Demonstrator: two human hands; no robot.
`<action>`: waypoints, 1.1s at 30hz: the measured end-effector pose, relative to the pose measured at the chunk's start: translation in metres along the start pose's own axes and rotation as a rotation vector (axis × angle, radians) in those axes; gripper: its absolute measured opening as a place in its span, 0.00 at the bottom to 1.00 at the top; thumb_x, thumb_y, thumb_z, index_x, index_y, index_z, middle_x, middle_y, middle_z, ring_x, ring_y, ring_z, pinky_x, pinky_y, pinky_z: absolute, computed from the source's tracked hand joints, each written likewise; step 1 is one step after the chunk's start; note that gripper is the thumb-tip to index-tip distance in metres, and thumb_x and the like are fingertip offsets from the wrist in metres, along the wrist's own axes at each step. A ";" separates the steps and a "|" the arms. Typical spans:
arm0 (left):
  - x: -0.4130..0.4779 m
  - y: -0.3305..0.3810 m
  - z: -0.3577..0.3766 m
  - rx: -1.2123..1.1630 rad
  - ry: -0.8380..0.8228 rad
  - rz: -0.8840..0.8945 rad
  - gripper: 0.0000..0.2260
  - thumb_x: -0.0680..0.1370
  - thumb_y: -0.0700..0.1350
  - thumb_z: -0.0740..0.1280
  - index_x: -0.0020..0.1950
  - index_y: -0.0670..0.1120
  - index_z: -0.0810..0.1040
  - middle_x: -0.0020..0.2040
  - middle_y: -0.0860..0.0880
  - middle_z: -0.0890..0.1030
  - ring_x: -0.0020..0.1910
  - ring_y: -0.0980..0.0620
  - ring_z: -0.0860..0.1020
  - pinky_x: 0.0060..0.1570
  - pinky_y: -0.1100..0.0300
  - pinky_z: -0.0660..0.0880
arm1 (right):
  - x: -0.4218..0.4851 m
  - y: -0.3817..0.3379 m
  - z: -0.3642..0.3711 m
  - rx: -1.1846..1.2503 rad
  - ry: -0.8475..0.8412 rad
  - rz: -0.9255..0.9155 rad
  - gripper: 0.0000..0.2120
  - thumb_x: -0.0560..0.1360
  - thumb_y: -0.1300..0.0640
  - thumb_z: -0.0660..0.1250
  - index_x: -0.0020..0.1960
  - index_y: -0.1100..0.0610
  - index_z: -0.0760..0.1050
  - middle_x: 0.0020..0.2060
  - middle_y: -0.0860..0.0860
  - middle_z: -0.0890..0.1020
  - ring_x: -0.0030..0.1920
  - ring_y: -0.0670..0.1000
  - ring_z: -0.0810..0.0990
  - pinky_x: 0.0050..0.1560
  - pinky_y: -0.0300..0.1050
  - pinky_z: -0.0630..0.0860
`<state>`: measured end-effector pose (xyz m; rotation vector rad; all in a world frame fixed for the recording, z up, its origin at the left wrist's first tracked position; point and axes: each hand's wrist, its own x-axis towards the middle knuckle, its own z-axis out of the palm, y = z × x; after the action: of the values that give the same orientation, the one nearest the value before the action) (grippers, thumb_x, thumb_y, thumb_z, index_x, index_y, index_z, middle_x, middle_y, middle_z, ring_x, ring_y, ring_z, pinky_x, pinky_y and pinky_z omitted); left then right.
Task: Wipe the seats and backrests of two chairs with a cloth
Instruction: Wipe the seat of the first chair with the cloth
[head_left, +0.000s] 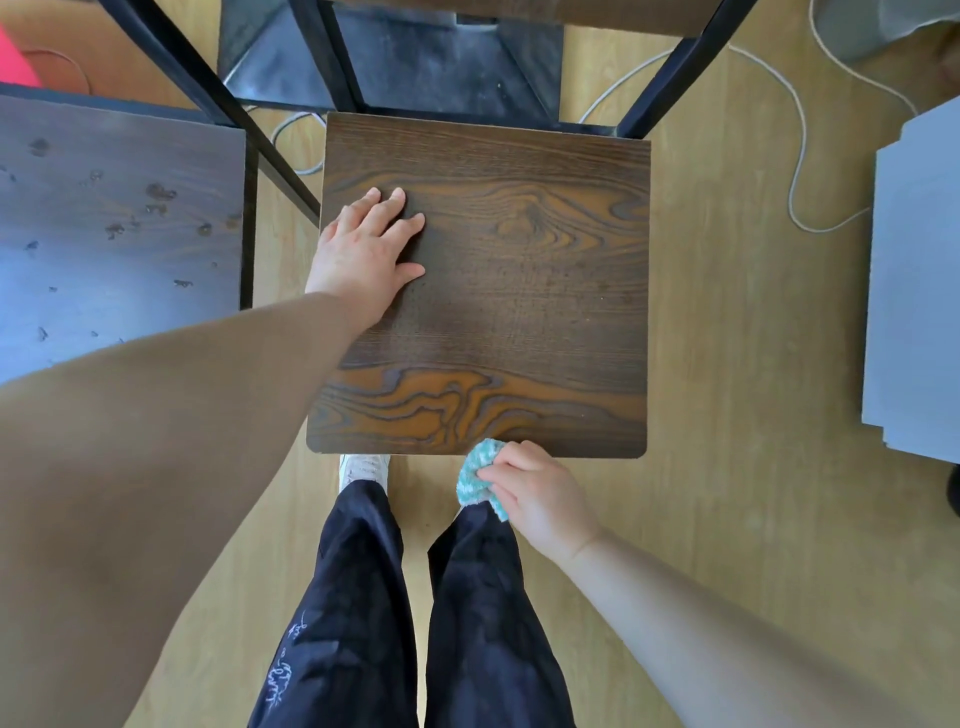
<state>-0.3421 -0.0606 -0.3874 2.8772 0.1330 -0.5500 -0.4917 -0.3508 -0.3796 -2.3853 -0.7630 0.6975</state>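
Observation:
A chair with a dark wood-grain seat and black metal frame stands right in front of me. My left hand lies flat on the left part of the seat, fingers straight. My right hand grips a bunched teal-and-white cloth at the seat's near edge, just off the wood. A second chair's seat, dark with several spots and smears, sits to the left. The backrest of the near chair is only a sliver at the top edge.
Light wooden floor all round. A white cable loops on the floor to the right of the chair. A grey board lies at the right edge. My legs in dark trousers stand just before the seat.

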 end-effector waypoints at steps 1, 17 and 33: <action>0.000 0.000 0.000 -0.001 0.004 0.002 0.26 0.82 0.57 0.61 0.79 0.54 0.61 0.81 0.51 0.54 0.80 0.46 0.50 0.76 0.46 0.54 | -0.001 -0.002 0.001 0.003 0.011 0.008 0.09 0.72 0.64 0.73 0.52 0.57 0.84 0.47 0.48 0.80 0.48 0.49 0.77 0.43 0.43 0.80; 0.001 -0.002 0.001 -0.004 0.000 0.006 0.26 0.82 0.57 0.60 0.80 0.55 0.59 0.82 0.52 0.53 0.80 0.46 0.49 0.77 0.47 0.52 | 0.130 0.026 -0.109 0.066 0.412 0.020 0.09 0.72 0.65 0.71 0.51 0.61 0.84 0.45 0.54 0.81 0.44 0.50 0.79 0.48 0.38 0.72; 0.001 -0.001 0.003 -0.059 -0.009 -0.017 0.26 0.82 0.56 0.61 0.79 0.55 0.60 0.82 0.53 0.53 0.80 0.48 0.47 0.78 0.48 0.48 | 0.235 0.097 -0.181 -0.191 0.318 0.275 0.11 0.79 0.60 0.65 0.58 0.58 0.82 0.60 0.53 0.77 0.57 0.53 0.76 0.52 0.37 0.68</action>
<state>-0.3425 -0.0604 -0.3910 2.8188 0.1698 -0.5534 -0.1807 -0.3277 -0.3804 -2.7185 -0.3865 0.3438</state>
